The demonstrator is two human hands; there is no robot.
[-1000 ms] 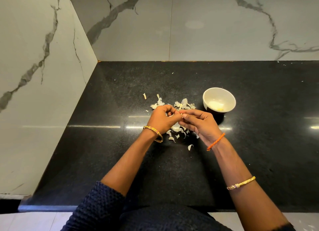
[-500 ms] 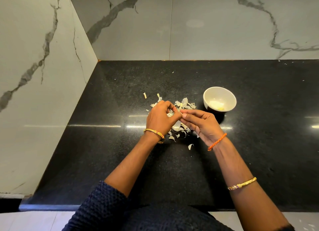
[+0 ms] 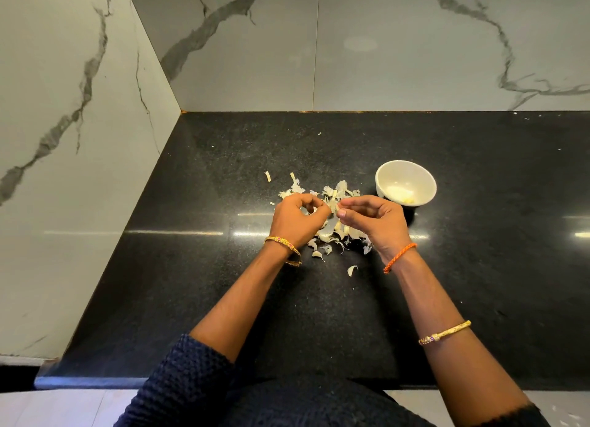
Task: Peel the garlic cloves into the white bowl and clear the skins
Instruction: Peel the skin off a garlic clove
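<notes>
A black granite countertop (image 3: 447,283) ran under 2 marble-veined wall panels (image 3: 399,43) that met at the far left corner. Both forearms reached in over its near edge. The white bowl (image 3: 405,182) stood on the counter just beyond and to the right of the right hand, holding pale peeled garlic (image 3: 399,193) at its bottom. A loose pile of garlic skins (image 3: 332,235) lay scattered on the counter beneath and around both hands, with a stray skin piece (image 3: 351,270) nearer the person. The left hand (image 3: 295,220) was curled, its fingertips pinching a garlic clove (image 3: 314,209) that was mostly hidden. The right hand (image 3: 376,222) had thumb and forefinger pinched on a strip of skin (image 3: 335,207) between the 2 hands. A gold bangle (image 3: 284,246) circled the left wrist, an orange thread (image 3: 399,257) the right.
</notes>
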